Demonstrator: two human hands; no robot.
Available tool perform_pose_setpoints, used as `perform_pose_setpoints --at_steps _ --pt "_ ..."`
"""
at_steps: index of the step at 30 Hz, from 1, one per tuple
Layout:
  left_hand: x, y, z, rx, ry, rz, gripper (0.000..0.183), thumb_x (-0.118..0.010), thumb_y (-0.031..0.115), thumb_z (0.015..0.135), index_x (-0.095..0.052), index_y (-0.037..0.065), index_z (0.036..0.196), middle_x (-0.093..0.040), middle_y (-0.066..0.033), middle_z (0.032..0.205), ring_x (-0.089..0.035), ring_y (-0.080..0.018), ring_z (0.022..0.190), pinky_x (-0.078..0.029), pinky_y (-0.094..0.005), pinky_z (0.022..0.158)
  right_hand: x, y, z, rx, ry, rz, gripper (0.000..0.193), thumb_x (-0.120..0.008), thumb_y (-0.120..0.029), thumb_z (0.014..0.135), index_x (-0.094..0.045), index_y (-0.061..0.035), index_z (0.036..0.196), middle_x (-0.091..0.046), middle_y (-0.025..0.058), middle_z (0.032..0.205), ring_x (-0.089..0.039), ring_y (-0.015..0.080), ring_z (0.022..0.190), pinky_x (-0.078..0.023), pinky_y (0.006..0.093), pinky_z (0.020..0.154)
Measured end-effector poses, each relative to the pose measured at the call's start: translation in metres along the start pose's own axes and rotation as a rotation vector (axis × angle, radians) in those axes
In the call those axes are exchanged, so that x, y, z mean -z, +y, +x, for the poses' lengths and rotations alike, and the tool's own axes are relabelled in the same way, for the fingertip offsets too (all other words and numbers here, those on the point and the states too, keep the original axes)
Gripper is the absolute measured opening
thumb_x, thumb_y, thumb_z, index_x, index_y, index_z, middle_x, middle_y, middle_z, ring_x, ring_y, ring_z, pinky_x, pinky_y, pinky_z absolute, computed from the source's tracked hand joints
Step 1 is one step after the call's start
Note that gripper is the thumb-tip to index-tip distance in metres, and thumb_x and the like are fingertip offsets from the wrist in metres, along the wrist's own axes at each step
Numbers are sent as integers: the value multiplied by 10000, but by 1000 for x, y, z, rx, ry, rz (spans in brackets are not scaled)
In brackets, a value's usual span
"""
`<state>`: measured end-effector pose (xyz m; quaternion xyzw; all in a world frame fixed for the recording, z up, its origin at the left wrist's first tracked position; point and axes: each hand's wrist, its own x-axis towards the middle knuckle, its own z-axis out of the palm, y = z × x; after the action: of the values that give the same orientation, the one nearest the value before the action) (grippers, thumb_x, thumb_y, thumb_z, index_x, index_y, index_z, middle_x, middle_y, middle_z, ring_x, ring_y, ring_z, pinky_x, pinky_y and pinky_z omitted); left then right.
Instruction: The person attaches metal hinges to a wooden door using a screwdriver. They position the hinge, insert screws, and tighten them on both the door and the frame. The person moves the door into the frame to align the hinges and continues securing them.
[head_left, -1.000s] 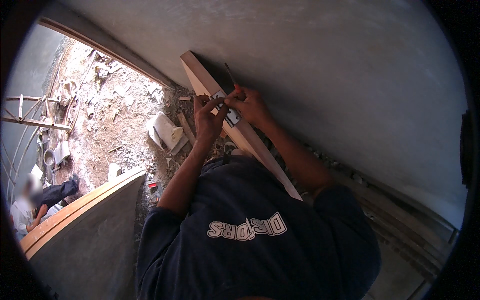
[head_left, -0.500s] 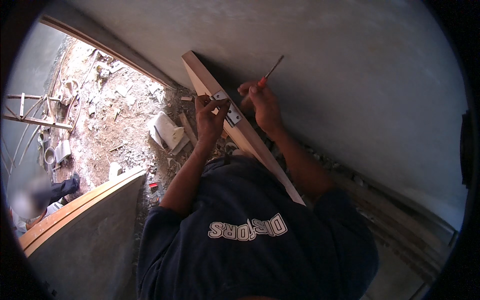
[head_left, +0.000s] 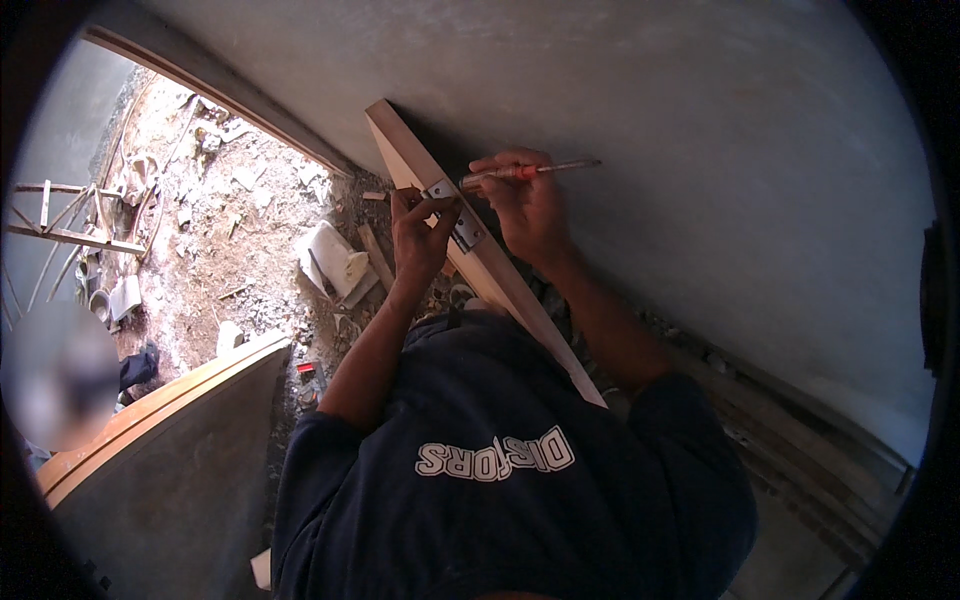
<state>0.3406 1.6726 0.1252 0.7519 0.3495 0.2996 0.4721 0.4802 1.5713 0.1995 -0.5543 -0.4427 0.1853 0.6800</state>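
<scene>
A pale wooden board (head_left: 520, 298), standing on its narrow edge, slants from upper left to lower right in front of me. On that edge lies a silver metal hinge (head_left: 467, 236) with screw holes. My left hand (head_left: 418, 238) is over the hinge, thumb and fingertips pinched together against it; anything between them is too small to make out. Just right of the hinge, my right hand (head_left: 533, 218) grips a screwdriver (head_left: 527, 173) with a red and clear handle. Its butt end is towards the hinge, and its metal shaft points right, towards the wall.
A grey wall (head_left: 700, 150) rises close behind the board. To the left, an opening shows rubble-strewn ground (head_left: 215, 240), with a wooden frame (head_left: 75, 238) beyond. A wood-edged panel (head_left: 190, 410) stands at lower left, with a blurred person (head_left: 65, 375) behind it.
My right hand has turned the screwdriver from pointing up and right to nearly level, its handle end now close to the hinge. My left hand stays put. The person at left has moved.
</scene>
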Motion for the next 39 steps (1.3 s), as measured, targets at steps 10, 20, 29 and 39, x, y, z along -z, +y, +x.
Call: perform_pose_setpoints --at_steps 10,20,29,39 --pt "2 13 2 -7 -11 -17 193 -767 147 850 -781 57 1020 -499 -97 1031 -558 -231 940 -476 -350 772 -6 5 -10 -113 -123 -174 192 -613 -97 1001 -521 -16 1148 -666 157 1126 -673 216 1000 -534 348 864" --pt "3 13 1 -21 -13 19 194 -773 185 860 -781 70 1016 -511 -102 1057 -573 -224 891 -479 -337 737 -4 11 -11 -172 -82 -180 170 -590 -114 1017 -528 -25 1148 -656 128 1162 -651 171 1011 -528 326 873" --pt "3 15 1 -15 -5 -10 150 -773 121 856 -765 56 991 -519 -95 1063 -572 -207 923 -496 -312 720 -5 6 -12 -152 -95 -222 166 -584 -107 1015 -574 -17 1154 -671 135 1108 -660 169 981 -539 318 850" --pt "2 5 -2 -13 -4 -24 154 -783 118 857 -770 67 1001 -514 -88 1044 -556 -208 929 -493 -322 730 -14 15 -14 -57 9 -61 168 -562 -134 1032 -541 -16 1149 -671 137 1127 -672 185 1011 -547 338 868"
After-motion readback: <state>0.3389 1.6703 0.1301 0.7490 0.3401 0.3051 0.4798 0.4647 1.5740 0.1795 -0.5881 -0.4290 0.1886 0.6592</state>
